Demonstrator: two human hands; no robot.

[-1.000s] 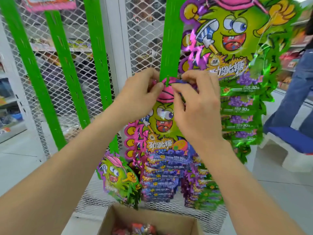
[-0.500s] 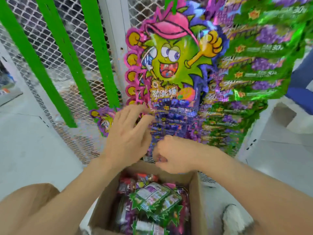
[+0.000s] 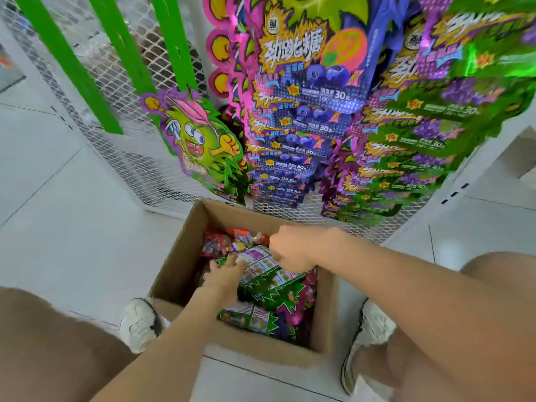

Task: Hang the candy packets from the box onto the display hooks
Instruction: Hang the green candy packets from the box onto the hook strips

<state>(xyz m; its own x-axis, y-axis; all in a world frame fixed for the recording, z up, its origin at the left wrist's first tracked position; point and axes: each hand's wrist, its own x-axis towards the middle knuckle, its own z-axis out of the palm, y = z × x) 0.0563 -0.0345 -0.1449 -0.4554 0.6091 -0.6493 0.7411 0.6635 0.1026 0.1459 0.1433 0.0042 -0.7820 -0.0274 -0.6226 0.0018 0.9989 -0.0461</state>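
Gripping the top green packet (image 3: 269, 278) in the box (image 3: 174, 274), the left hand (image 3: 223, 275) has only its edge, and the right hand (image 3: 290, 250) curls beside it, hold unclear, so slick, tangled foil could slip or drag other packets out.

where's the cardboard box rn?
Head view, bottom centre: the cardboard box sits open on the floor between the person's left shoe and right shoe, at the foot of the mesh rack, below the hanging candy packets.
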